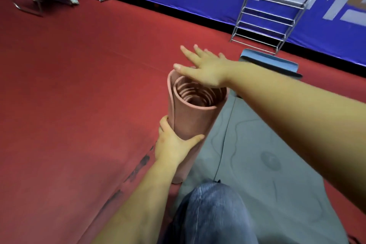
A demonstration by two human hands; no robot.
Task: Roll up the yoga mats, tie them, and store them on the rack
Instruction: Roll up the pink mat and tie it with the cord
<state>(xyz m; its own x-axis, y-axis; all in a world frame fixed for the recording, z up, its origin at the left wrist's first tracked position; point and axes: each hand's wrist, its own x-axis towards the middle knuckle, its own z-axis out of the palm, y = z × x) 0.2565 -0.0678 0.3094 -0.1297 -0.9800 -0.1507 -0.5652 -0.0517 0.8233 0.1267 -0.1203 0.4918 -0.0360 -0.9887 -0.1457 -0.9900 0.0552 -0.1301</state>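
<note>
Pink foam, rolled loosely into a tube: the pink yoga mat [193, 113] stands upright on the red floor [79, 85], long axis vertical, open spiral end facing up. The left hand [174, 144] grips it low on its side, fingers curled round. The right hand [204, 69] lies flat, fingers straight, across the top rim, seemingly tamping the layers even (rolling looks done, no tie visible). Next comes binding, which calls for a firm hold. The metal rack [271, 20] stands well apart; a grey mat [267, 154] lies beside.
</note>
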